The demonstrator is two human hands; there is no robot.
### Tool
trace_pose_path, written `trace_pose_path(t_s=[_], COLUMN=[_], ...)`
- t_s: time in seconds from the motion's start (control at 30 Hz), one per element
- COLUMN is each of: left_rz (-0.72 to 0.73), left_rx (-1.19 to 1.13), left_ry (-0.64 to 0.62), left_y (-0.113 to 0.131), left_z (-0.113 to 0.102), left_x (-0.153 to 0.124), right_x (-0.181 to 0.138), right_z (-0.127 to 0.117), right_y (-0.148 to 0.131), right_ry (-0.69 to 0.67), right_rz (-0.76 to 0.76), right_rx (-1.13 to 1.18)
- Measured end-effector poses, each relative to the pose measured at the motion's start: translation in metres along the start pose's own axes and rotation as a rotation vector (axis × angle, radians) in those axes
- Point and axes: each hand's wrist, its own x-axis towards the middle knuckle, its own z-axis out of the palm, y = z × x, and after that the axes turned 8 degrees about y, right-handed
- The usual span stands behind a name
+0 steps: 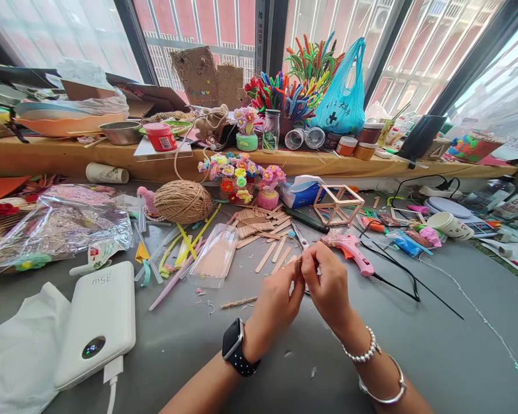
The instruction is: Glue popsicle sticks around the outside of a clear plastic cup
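My left hand (277, 299) and my right hand (329, 283) meet above the grey table, fingertips nearly touching. Both are closed in a pinch around a small brownish piece, mostly covered by the fingers, whose kind I cannot make out. Just beyond them lie scissors (300, 234), partly hidden by my right hand, and a pink glue gun (354, 253) with a black cord. Loose wooden craft sticks (266, 257) are scattered ahead of my left hand. A short piece of twine (239, 303) rests left of it.
A ball of twine (183, 202), a clear plastic box (214, 253) and a stick frame (339, 205) stand farther back. At left lie a white power bank (98, 322) and a plastic-wrapped bundle (75, 224). A cluttered ledge (155, 164) runs below the windows.
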Motion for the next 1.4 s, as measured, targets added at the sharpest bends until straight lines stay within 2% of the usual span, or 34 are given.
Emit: trace_pose_path(t_s=[0.13, 0.3, 0.5, 0.73, 1.03, 1.17, 1.27, 1.4], left_rz=[-0.020, -0.068, -0.071, -0.053, -0.206, -0.158, -0.134, -0.116], left_rx=[0.006, -0.065, -0.032, 0.091, -0.064, -0.088, 0.016, 0.095], left_ry=[0.030, -0.018, -0.021, 0.070, 0.036, 0.009, 0.073, 0.128], left_y=[0.001, 0.004, 0.002, 0.000, -0.001, 0.000, 0.000, 0.001], left_z=[-0.001, -0.007, -0.007, -0.004, -0.011, -0.010, -0.009, -0.008], left_x=[0.000, 0.004, 0.005, 0.003, 0.008, 0.009, 0.007, 0.005], right_x=[0.000, 0.001, 0.004, 0.005, 0.007, 0.008, 0.007, 0.003], right_z=[0.000, -0.001, -0.002, -0.001, -0.004, -0.004, -0.003, 0.001], right_y=[-0.001, -0.001, -0.001, -0.001, -0.001, -0.004, -0.005, -0.002], right_ry=[-0.011, -0.012, -0.056, -0.120, -0.116, -0.129, -0.129, -0.061], right_rz=[0.025, 0.086, 0.115, 0.169, 0.334, 0.279, 0.214, 0.111], right_rx=[-0.017, 0.005, 0.056, 0.089, 0.314, 0.240, 0.175, 0.012])
